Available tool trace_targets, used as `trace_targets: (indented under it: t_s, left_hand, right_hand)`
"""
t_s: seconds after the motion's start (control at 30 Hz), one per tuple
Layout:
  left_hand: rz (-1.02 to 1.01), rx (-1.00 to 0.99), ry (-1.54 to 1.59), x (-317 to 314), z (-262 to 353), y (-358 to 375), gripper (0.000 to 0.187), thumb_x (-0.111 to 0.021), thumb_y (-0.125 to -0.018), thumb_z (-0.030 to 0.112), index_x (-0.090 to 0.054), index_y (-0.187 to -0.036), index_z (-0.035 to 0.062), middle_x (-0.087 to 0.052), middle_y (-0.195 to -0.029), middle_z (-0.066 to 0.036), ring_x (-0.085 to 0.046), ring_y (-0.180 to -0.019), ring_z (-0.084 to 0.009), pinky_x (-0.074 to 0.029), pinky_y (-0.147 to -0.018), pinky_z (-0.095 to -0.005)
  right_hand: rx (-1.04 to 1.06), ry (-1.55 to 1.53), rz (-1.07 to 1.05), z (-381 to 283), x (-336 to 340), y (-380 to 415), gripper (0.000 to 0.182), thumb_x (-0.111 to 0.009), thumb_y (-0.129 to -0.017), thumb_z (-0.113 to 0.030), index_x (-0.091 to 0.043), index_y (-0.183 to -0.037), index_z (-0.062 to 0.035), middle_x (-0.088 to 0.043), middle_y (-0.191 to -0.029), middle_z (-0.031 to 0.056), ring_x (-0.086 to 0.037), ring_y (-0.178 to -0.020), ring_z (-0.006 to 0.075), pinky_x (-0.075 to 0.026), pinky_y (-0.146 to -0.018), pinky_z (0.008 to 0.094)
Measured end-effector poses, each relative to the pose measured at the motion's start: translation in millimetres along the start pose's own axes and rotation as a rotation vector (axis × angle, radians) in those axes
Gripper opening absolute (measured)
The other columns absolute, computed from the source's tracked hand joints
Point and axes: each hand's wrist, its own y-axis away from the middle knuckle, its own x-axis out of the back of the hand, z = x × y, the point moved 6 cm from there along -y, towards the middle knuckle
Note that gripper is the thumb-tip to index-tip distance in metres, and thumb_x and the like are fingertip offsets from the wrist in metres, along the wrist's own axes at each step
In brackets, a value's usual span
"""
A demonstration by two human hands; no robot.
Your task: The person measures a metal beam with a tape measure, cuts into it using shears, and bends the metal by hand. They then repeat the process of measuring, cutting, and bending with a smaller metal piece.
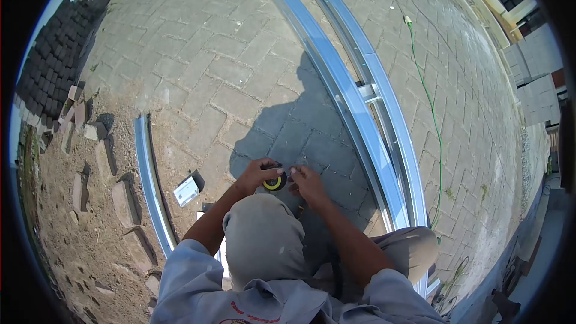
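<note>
My left hand (263, 173) is closed around a round black-and-yellow tape measure (274, 183), held just beyond my raised knee. Close to its right side is my right hand (306, 185), fingers bent together in a pinch. What those fingers grip, if anything, is too small to make out. To the right, a long frame of blue-filmed metal profiles (354, 99) lies on the paving, its two rails joined by a short crosspiece (367, 92).
Left of me lie a single metal profile (150, 180) and a small white box (186, 191). Loose bricks (124, 203) line the dirt, with stacked pavers (51, 54) behind. A green cable (433, 108) runs along the paving at right.
</note>
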Motion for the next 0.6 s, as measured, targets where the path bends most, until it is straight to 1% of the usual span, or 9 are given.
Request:
trace_targets:
  t_s: [0.03, 0.13, 0.17, 0.27, 0.4, 0.47, 0.5, 0.57, 0.6]
  left_hand:
    - [0.004, -0.092, -0.004, -0.9, -3.1, -0.8, 0.058, -0.085, -0.085, 0.033, -0.061, -0.122, -0.0056, -0.069, -0.11, -0.012, -0.066, -0.097, -0.0163, -0.054, -0.086, -0.0307]
    - [0.039, -0.072, -0.168, -0.5, -16.4, 7.2, 0.061, -0.086, -0.084, 0.032, -0.059, -0.124, -0.0054, -0.069, -0.109, -0.014, -0.066, -0.099, -0.018, -0.054, -0.086, -0.0314]
    - [0.043, -0.071, -0.132, -0.4, -21.1, 5.9, 0.066, -0.087, -0.083, 0.032, -0.057, -0.127, -0.0058, -0.068, -0.108, -0.016, -0.066, -0.102, -0.0192, -0.055, -0.086, -0.0318]
    - [0.124, -0.015, -0.046, -7.8, -14.1, 12.5, 0.068, -0.087, -0.083, 0.032, -0.056, -0.13, -0.0072, -0.068, -0.11, -0.016, -0.066, -0.104, -0.0198, -0.055, -0.086, -0.0315]
    - [0.003, 0.094, 0.202, -19.2, -21.7, 7.5, 0.071, -0.085, -0.084, 0.031, -0.054, -0.135, -0.0073, -0.064, -0.125, -0.019, -0.065, -0.11, -0.0257, -0.054, -0.093, -0.0382]
    - [-0.034, 0.012, -0.063, -13.7, -21.9, 5.4, 0.082, -0.087, -0.081, 0.029, -0.047, -0.143, -0.005, -0.062, -0.128, -0.021, -0.064, -0.112, -0.0277, -0.053, -0.096, -0.0395]
    - [-0.052, -0.032, -0.198, -13.7, -19.7, 4.3, 0.087, -0.088, -0.079, 0.028, -0.044, -0.147, -0.0038, -0.062, -0.129, -0.023, -0.064, -0.113, -0.0288, -0.052, -0.098, -0.0401]
    - [-0.07, -0.076, -0.331, -22.9, 3.1, 23.7, 0.093, -0.087, -0.077, 0.024, -0.037, -0.153, 0.0026, -0.066, -0.119, -0.021, -0.066, -0.106, -0.0264, -0.053, -0.091, -0.0381]
    - [-0.079, -0.099, -0.398, -26.4, 12.0, 31.0, 0.097, -0.086, -0.076, 0.022, -0.034, -0.156, 0.0058, -0.068, -0.114, -0.02, -0.067, -0.102, -0.0252, -0.054, -0.087, -0.0372]
  right_hand:
    - [0.059, 0.022, -0.016, -7.5, -2.8, 1.8, 0.044, -0.05, -0.108, -0.036, -0.057, -0.136, -0.0032, -0.069, -0.105, 0.0101, -0.07, -0.084, 0.0203, -0.06, -0.075, 0.0357]
    - [0.072, -0.022, -0.144, -6.1, -12.7, 7.8, 0.039, -0.054, -0.107, -0.03, -0.059, -0.135, -0.0034, -0.07, -0.107, 0.0104, -0.07, -0.085, 0.0185, -0.06, -0.076, 0.0339]
    - [0.067, -0.052, -0.194, -7.3, -13.5, 7.8, 0.037, -0.056, -0.106, -0.028, -0.06, -0.134, -0.0034, -0.07, -0.107, 0.0106, -0.07, -0.085, 0.018, -0.06, -0.076, 0.0334]
    - [0.218, -0.064, -0.082, -3.5, -10.6, 1.5, 0.039, -0.059, -0.104, -0.026, -0.059, -0.136, -0.0035, -0.07, -0.101, 0.0111, -0.07, -0.082, 0.0155, -0.059, -0.07, 0.0316]
    - [0.088, -0.041, -0.064, -6.2, -6.3, 8.9, 0.039, -0.059, -0.104, -0.026, -0.059, -0.136, -0.0032, -0.07, -0.099, 0.0111, -0.071, -0.079, 0.0179, -0.06, -0.067, 0.0336]
    - [0.018, -0.045, -0.07, -11.7, -7.7, 18.9, 0.04, -0.059, -0.103, -0.027, -0.059, -0.136, -0.0027, -0.07, -0.098, 0.0113, -0.071, -0.077, 0.0188, -0.061, -0.065, 0.0342]
    - [-0.025, 0.011, -0.143, -7.5, -8.5, 17.1, 0.04, -0.06, -0.103, -0.026, -0.059, -0.135, -0.0018, -0.07, -0.097, 0.0115, -0.071, -0.077, 0.0192, -0.061, -0.066, 0.0347]
    - [-0.108, 0.122, -0.292, 3.9, -9.0, 12.5, 0.04, -0.063, -0.101, -0.023, -0.059, -0.134, -0.0001, -0.071, -0.097, 0.0119, -0.072, -0.078, 0.0201, -0.061, -0.067, 0.0357]
    - [-0.058, 0.135, -0.274, 1.3, -8.7, 14.1, 0.041, -0.066, -0.1, -0.023, -0.059, -0.134, -0.0004, -0.071, -0.097, 0.0119, -0.072, -0.078, 0.0201, -0.061, -0.067, 0.0362]
